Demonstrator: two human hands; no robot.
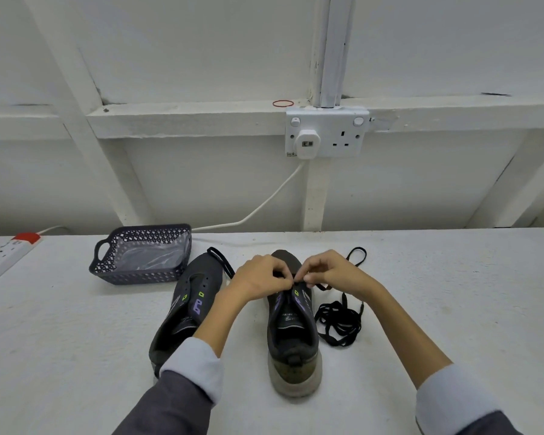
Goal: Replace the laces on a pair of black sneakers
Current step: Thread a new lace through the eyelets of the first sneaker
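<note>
Two black sneakers stand on the white table. The right sneaker [292,334] is upright with its heel toward me. The left sneaker [186,306] leans beside it, partly behind my left forearm. My left hand [261,277] and my right hand [330,271] meet over the right sneaker's front eyelets, each pinching a black lace there. A lace loop [357,255] trails out past my right hand, and another black lace [222,262] lies over the left sneaker's toe. A loose bundle of black lace [339,321] lies to the right of the right sneaker.
A dark perforated basket [139,271] holding clear plastic sits at the back left. A white power strip [4,255] lies at the left edge. A wall socket [325,133] with a plug feeds a white cable [264,202] down to the table.
</note>
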